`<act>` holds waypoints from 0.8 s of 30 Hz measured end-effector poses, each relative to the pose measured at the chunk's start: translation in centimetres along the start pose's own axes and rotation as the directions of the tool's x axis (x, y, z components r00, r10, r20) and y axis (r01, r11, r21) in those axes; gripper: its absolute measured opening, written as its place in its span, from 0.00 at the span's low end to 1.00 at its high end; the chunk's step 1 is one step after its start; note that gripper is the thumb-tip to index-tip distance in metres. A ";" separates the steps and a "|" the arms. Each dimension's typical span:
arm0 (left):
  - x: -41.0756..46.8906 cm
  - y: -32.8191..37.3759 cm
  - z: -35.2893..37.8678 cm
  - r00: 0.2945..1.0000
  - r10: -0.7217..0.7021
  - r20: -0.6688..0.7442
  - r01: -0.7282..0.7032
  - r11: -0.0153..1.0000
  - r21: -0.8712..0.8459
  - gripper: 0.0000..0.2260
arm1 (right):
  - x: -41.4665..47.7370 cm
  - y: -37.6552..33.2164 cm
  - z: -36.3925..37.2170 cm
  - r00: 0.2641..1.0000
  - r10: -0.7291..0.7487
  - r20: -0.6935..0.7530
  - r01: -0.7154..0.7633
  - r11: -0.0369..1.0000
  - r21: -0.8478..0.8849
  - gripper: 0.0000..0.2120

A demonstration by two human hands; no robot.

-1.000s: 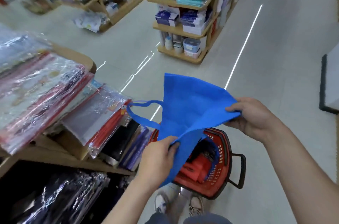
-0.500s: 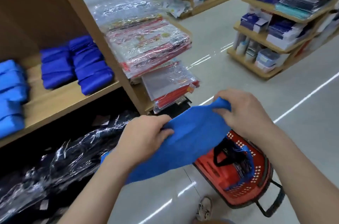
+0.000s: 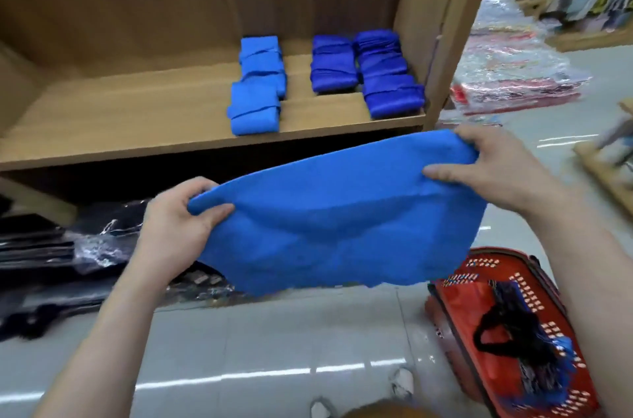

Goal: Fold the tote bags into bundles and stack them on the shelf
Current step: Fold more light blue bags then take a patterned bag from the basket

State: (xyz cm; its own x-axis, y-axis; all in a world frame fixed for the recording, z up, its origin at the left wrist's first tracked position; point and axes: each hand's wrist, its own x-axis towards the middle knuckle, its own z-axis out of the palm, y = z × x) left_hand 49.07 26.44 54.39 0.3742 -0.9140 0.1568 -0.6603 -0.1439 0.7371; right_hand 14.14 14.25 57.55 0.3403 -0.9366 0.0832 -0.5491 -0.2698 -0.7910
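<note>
Head view: the left hand [image 3: 178, 222] pinches one end of the blue tote bag [image 3: 342, 229] between thumb and curled fingers. The right hand [image 3: 496, 167] grips the other end, and the fabric is stretched between them in the air. Just beyond the grip runs the wooden shelf [image 3: 137, 130], bearing folded light blue bundles [image 3: 257, 88] and darker blue bundles [image 3: 370, 75]. Below the right hand, a red basket [image 3: 455, 313] stands on the floor.

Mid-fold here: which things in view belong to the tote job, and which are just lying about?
Job: blue tote bag, gripped by left hand and right hand; folded bundles; wooden shelf; red basket.
Lying about: black wrapped goods below the shelf; plastic-wrapped packs at right.
</note>
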 end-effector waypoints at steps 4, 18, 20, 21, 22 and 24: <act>-2.2 -3.0 -4.3 0.978 -0.103 -0.181 0.086 0.991 -0.101 0.13 | 2.2 -2.0 4.4 0.960 0.016 0.280 -0.011 1.000 -0.018 0.07; -5.9 -8.5 -16.1 0.706 -0.583 -0.403 0.636 0.772 -0.003 0.15 | 12.4 -12.6 19.8 0.869 -0.114 0.481 -0.228 0.770 0.595 0.07; -7.0 -9.1 -17.2 0.670 -0.626 -0.398 0.678 0.735 -0.014 0.13 | 13.7 -15.9 21.5 0.840 -0.162 0.518 -0.219 0.772 0.596 0.06; -7.4 -9.3 -17.8 0.650 -0.637 -0.415 0.694 0.720 -0.018 0.12 | 14.3 -17.6 22.1 0.825 -0.191 0.532 -0.209 0.771 0.601 0.07; -7.8 -9.4 -18.4 0.632 -0.638 -0.439 0.696 0.717 -0.039 0.11 | 14.9 -19.3 22.7 0.815 -0.231 0.531 -0.185 0.765 0.617 0.07; -7.9 -9.6 -19.7 0.608 -0.604 -0.514 0.632 0.761 -0.146 0.12 | 16.1 -23.3 23.4 0.830 -0.352 0.433 -0.052 0.724 0.688 0.10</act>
State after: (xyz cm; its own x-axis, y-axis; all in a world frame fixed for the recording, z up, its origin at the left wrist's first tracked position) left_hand 65.34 42.51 59.01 0.9617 -0.2740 -0.0119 -0.1706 -0.6316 0.7563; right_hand 50.25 10.66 63.11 0.8061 -0.5857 0.0852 0.1102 0.0070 -0.9939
